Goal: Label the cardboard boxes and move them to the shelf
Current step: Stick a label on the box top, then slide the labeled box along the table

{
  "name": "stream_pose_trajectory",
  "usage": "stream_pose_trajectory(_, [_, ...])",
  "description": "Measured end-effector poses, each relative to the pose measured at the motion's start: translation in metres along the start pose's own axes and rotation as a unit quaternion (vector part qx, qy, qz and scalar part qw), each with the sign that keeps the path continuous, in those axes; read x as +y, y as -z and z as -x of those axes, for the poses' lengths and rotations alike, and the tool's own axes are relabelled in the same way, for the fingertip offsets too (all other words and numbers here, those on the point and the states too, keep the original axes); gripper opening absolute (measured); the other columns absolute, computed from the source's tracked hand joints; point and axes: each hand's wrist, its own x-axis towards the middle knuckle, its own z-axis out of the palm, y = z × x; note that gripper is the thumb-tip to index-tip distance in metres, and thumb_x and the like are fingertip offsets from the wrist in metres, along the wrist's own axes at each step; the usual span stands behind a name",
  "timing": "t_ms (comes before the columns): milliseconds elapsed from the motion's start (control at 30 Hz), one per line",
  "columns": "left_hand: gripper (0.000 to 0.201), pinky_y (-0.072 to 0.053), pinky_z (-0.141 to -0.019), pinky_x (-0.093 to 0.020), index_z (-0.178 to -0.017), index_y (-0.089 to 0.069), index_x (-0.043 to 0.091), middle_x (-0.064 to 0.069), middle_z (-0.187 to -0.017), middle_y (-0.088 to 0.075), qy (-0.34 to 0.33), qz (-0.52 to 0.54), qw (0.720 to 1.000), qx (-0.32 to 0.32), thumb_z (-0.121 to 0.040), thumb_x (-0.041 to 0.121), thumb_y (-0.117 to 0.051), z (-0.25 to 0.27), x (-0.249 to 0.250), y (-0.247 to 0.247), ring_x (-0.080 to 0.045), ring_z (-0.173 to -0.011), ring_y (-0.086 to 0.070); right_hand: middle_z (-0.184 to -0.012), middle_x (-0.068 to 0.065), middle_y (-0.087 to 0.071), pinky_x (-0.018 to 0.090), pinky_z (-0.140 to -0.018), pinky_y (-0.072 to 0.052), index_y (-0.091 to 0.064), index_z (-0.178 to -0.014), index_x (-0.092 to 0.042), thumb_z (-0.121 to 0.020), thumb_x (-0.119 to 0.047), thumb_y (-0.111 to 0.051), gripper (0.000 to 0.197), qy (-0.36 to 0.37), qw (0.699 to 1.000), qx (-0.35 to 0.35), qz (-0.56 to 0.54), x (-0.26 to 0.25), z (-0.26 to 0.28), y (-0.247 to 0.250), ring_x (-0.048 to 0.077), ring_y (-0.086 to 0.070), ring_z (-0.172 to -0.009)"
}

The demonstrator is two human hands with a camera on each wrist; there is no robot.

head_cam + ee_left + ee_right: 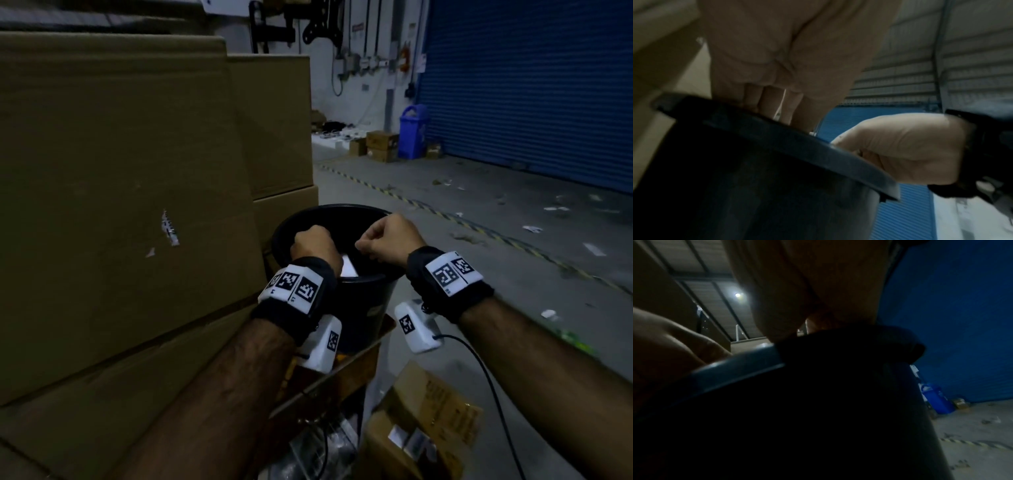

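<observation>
Both hands over a round black plastic bucket [363, 301]: left hand [313, 245] curled, fingers [769, 100] dipping inside past the rim; right hand [392, 240] curled, seemingly pinching something small, unclear what. White paper sheet [347, 265] inside. Stacked brown cardboard boxes [120, 205] just left.

Large plain brown cardboard boxes [113, 178] stacked upright at left, near face bearing a torn white label scrap [169, 228], further brown boxes [277, 130] stacked behind, sides touching, flaps closed.
</observation>
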Motion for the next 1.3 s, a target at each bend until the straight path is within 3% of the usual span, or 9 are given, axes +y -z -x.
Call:
stream_pose_trajectory(167, [0.028, -0.048, -0.086, -0.032, -0.117, -0.064, 0.010, -0.014, -0.119, -0.062, -0.006, -0.026, 1.000, 0.015, -0.090, 0.016, -0.062, 0.016, 0.004, 0.012, -0.031, -0.110, -0.058, -0.066, -0.003, -0.069, 0.040, -0.078, -0.056, -0.066, -0.060, -0.022, -0.078, -0.033, -0.076, 0.023, 0.030, 0.999, 0.015, 0.026, -0.005, 0.007, 0.008, 0.019, -0.067, -0.072])
stream_pose_trajectory(267, [0.028, -0.048, -0.089, -0.033, -0.117, -0.063, 0.010, -0.013, -0.119, -0.062, -0.009, -0.012, 0.999, 0.040, -0.090, 0.019, -0.063, 0.035, 0.005, 0.025, -0.030, -0.111, -0.058, -0.072, -0.005, -0.070, 0.035, -0.077, -0.055, -0.069, -0.068, -0.024, -0.080, -0.035, -0.074, 0.018, 0.062, 0.998, 0.019, 0.023, -0.016, 0.022, 0.013, 0.014, -0.066, -0.076])
stream_pose_trajectory(433, [0.037, -0.048, -0.097, -0.035, -0.124, -0.059, 0.014, -0.009, -0.121, -0.063, -0.024, 0.043, 0.997, 0.057, -0.089, 0.023, -0.065, 0.084, -0.004, 0.041, -0.025, -0.112, -0.058, -0.080, -0.005, -0.071, 0.036, -0.080, -0.055, -0.073, -0.082, -0.022, -0.083, -0.032, -0.072, 0.011, 0.108, 0.994, 0.027, -0.015, -0.037, 0.060, 0.018, 0.008, -0.066, -0.079])
stream_pose_trajectory(533, [0.044, -0.048, -0.099, -0.035, -0.131, -0.056, 0.019, -0.004, -0.123, -0.063, -0.031, 0.078, 0.995, 0.049, -0.088, 0.025, -0.065, 0.123, -0.024, 0.053, -0.020, -0.114, -0.058, -0.080, -0.007, -0.071, 0.036, -0.082, -0.056, -0.073, -0.084, -0.023, -0.085, -0.030, -0.070, 0.008, 0.140, 0.988, 0.035, -0.050, -0.051, 0.088, 0.017, 0.006, -0.066, -0.080])
stream_pose_trajectory(633, [0.039, -0.049, -0.098, -0.032, -0.127, -0.059, 0.021, 0.002, -0.115, -0.066, -0.037, 0.110, 0.992, 0.056, -0.089, 0.026, -0.065, 0.165, -0.053, 0.068, -0.012, -0.109, -0.060, -0.079, -0.012, -0.070, 0.034, -0.080, -0.056, -0.072, -0.082, -0.028, -0.086, -0.030, -0.069, 0.005, 0.174, 0.981, 0.035, -0.079, -0.065, 0.121, 0.013, 0.002, -0.066, -0.080])
stream_pose_trajectory(733, [0.031, -0.051, -0.093, -0.028, -0.120, -0.063, 0.025, 0.008, -0.107, -0.068, -0.027, 0.124, 0.988, 0.087, -0.089, 0.026, -0.064, 0.204, -0.087, 0.084, -0.006, -0.103, -0.062, -0.080, -0.014, -0.070, 0.024, -0.075, -0.053, -0.071, -0.084, -0.031, -0.086, -0.029, -0.069, 0.003, 0.192, 0.976, 0.014, -0.107, -0.082, 0.161, -0.001, -0.002, -0.064, -0.080])
stream_pose_trajectory(933, [0.035, -0.053, -0.087, -0.021, -0.121, -0.065, 0.021, 0.011, -0.106, -0.069, -0.004, 0.094, 0.975, 0.201, -0.087, 0.026, -0.067, 0.283, -0.165, 0.131, 0.004, -0.096, -0.063, -0.085, -0.017, -0.068, 0.011, -0.070, -0.049, -0.072, -0.092, -0.024, -0.082, -0.027, -0.072, 0.010, 0.257, 0.959, -0.036, -0.109, -0.137, 0.248, -0.068, -0.006, -0.061, -0.080])
stream_pose_trajectory(1100, [0.042, -0.050, -0.093, -0.023, -0.126, -0.060, 0.022, 0.012, -0.115, -0.066, 0.021, 0.060, 0.966, 0.252, -0.085, 0.028, -0.069, 0.356, -0.241, 0.183, 0.004, -0.106, -0.058, -0.107, -0.018, -0.066, 0.001, -0.082, -0.041, -0.069, -0.113, -0.025, -0.084, -0.031, -0.070, 0.030, 0.291, 0.942, -0.124, -0.109, -0.197, 0.312, -0.133, -0.006, -0.057, -0.104])
stream_pose_trajectory(1300, [0.048, -0.044, -0.090, -0.014, -0.131, -0.055, 0.022, 0.010, -0.123, -0.062, 0.082, 0.021, 0.952, 0.296, -0.086, 0.029, -0.069, 0.441, -0.333, 0.243, 0.004, -0.110, -0.053, -0.108, -0.013, -0.068, 0.002, -0.081, -0.040, -0.069, -0.112, -0.024, -0.083, -0.031, -0.072, 0.030, 0.366, 0.904, -0.171, -0.143, -0.284, 0.395, -0.213, -0.003, -0.058, -0.102])
